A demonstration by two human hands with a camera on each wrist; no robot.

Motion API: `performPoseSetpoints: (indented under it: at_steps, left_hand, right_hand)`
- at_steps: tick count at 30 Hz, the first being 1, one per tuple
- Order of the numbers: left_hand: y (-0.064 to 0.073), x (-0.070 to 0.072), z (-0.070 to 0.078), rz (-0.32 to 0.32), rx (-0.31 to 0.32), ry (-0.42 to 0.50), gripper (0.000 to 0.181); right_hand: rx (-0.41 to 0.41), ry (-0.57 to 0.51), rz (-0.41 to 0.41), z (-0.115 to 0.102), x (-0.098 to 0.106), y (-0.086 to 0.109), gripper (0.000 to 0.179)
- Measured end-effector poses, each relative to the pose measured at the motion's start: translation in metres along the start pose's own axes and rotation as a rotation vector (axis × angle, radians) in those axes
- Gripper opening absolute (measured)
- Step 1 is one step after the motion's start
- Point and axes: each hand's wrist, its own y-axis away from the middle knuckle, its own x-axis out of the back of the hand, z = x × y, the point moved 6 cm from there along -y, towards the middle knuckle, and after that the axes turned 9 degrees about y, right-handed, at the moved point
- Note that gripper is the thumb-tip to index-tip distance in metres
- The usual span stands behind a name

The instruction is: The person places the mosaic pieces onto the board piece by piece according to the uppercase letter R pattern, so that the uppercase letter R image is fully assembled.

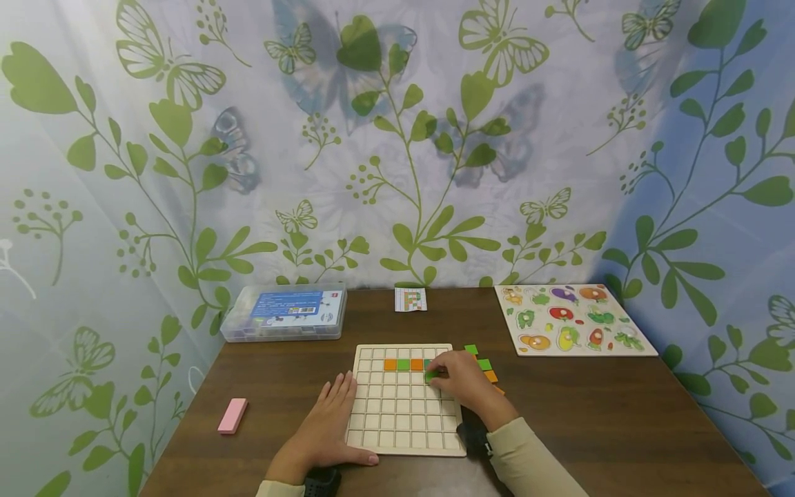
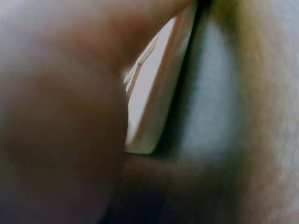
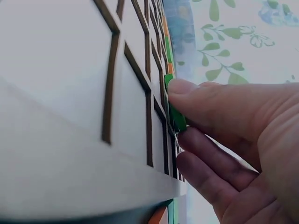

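A pale wooden grid board [image 1: 396,420] lies flat on the table. In its second row from the back sit an orange tile [image 1: 390,364], a green tile [image 1: 404,364] and another orange tile [image 1: 417,364], with one more tile partly hidden by fingers. My right hand [image 1: 462,379] pinches a green square tile [image 3: 175,109] between thumb and fingers, tilted against the board's surface near that row's right end. Along the board's left edge rests my left hand [image 1: 326,424], its fingers straight and its thumb at the front corner. The left wrist view is mostly blurred skin and board edge.
Loose green and orange tiles [image 1: 484,364] lie just right of the board. A printed pattern card [image 1: 410,299] is behind it. Further out are a clear plastic case [image 1: 282,314], a pink block [image 1: 232,416] and a vegetable puzzle board [image 1: 574,321]. Patterned cloth hangs behind the table.
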Motion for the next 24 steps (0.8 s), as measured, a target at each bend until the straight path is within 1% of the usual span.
performPoseSetpoints:
  at_steps: [6,16,24]
  left_hand:
    - [0.0,0.0007,0.0005,-0.001,-0.001,0.003,0.145]
    - [-0.0003,0.0007,0.001,-0.007,0.003,0.011,0.145]
    - [0.0,0.0019,0.0022,-0.005,0.005,0.012,0.144]
  right_hand:
    - [-0.037,-0.006,0.0,0.0021,-0.0019,-0.0019,0.016]
    - [-0.051,0.001,0.022,0.0067,-0.0033,-0.0008,0.016]
    - [-0.049,-0.029,0.035,0.0075,-0.0032,0.0014,0.018]
